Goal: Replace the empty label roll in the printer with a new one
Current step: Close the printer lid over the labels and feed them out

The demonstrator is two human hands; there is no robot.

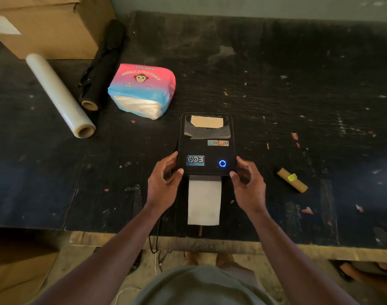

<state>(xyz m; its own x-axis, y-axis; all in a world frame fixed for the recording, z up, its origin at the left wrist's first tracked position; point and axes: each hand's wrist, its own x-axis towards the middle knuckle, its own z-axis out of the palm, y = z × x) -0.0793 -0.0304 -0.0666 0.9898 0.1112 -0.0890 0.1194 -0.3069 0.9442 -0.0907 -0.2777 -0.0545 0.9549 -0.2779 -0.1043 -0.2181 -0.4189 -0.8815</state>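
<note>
A black label printer (206,148) stands near the table's front edge with its lid down and a blue ring light glowing. A strip of white label paper (204,202) sticks out of its front slot toward me. Through the lid's window a brown piece shows. My left hand (163,183) touches the printer's left front corner, fingers curled on its side. My right hand (247,183) touches the right front corner in the same way. An empty cardboard core (292,180) with a yellow tag lies on the table to the right of my right hand.
On the black worn table (276,84) lie a clear stretch-film roll (58,93), a black roll (104,64) and a pink-blue tissue pack (143,90) at the back left. A cardboard box (45,23) stands in the far left corner. Cables (157,238) hang off the front edge.
</note>
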